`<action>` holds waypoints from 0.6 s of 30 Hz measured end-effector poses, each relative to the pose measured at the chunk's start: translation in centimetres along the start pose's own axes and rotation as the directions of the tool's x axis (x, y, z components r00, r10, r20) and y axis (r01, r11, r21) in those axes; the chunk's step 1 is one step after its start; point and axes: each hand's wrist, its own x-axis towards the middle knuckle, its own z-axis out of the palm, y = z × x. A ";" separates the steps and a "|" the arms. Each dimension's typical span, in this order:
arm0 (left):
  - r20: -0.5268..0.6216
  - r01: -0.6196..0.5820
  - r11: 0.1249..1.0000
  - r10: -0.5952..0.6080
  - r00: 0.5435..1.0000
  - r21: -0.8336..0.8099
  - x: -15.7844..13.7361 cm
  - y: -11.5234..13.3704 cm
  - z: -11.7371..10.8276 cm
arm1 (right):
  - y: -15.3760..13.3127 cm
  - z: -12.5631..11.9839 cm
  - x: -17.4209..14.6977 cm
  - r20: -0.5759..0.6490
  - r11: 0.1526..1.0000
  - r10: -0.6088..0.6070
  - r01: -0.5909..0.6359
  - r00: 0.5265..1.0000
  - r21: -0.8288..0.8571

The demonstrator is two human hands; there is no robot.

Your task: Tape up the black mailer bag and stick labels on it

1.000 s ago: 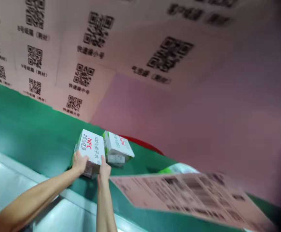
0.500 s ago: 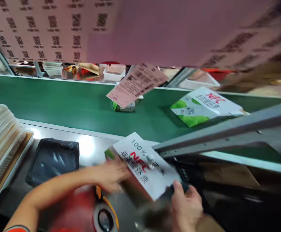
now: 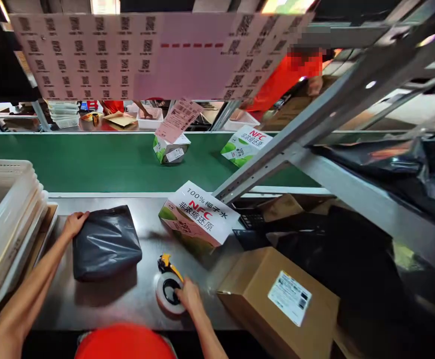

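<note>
My left hand (image 3: 75,224) grips the upper left corner of a black plastic-wrapped parcel (image 3: 107,244), whose near edge casts a shadow on the metal table. My right hand (image 3: 190,295) is closed on a tape dispenser (image 3: 170,286) with a yellow-orange handle and a wide clear roll, its thumb and fingers at the roll's right side. Beyond the dispenser lies a white and green juice carton box (image 3: 198,214) with red NFC lettering; neither hand touches it.
Stacked white baskets (image 3: 10,224) stand at the left. A brown cardboard box (image 3: 280,299) with a label sits at the right, by a metal post (image 3: 262,179). Behind runs a green conveyor (image 3: 101,164) carrying two similar boxes. A person in red (image 3: 277,82) is across it.
My left hand has gone from the white box to the black parcel. My right hand has left the white box's right side and taken hold of the tape dispenser. The view has shifted.
</note>
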 end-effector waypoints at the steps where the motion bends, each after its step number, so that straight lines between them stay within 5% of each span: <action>1: -0.006 -0.009 1.000 0.009 1.000 -0.011 -1.0 -0.4 1.1 | -0.1 -0.1 -0.6 -0.018 1.000 0.014 -0.014 1.000 0.003; 8: 0.008 -0.033 0.994 0.034 0.999 -0.105 -6.2 -0.8 6.2 | 0.1 -4.2 -7.9 -0.154 0.974 0.061 -0.025 0.986 0.225; 12: -0.161 -0.250 0.915 0.209 0.965 -0.317 -9.0 3.5 6.7 | -4.1 -8.1 -12.8 -0.324 0.819 -0.073 0.242 0.943 0.520; 14: 0.003 -0.271 0.750 0.342 0.940 -0.604 -10.8 6.8 6.8 | -7.3 -8.9 -14.5 -0.346 0.782 -0.207 0.367 0.915 0.504; 16: 0.319 0.007 0.583 0.434 0.843 -0.812 -12.6 9.9 6.8 | -10.1 -8.9 -15.6 -0.324 0.775 -0.321 0.443 0.890 0.451; 18: 0.486 0.274 0.454 0.459 0.743 -0.848 -13.9 12.0 6.5 | -11.9 -8.4 -16.2 -0.311 0.768 -0.417 0.514 0.854 0.381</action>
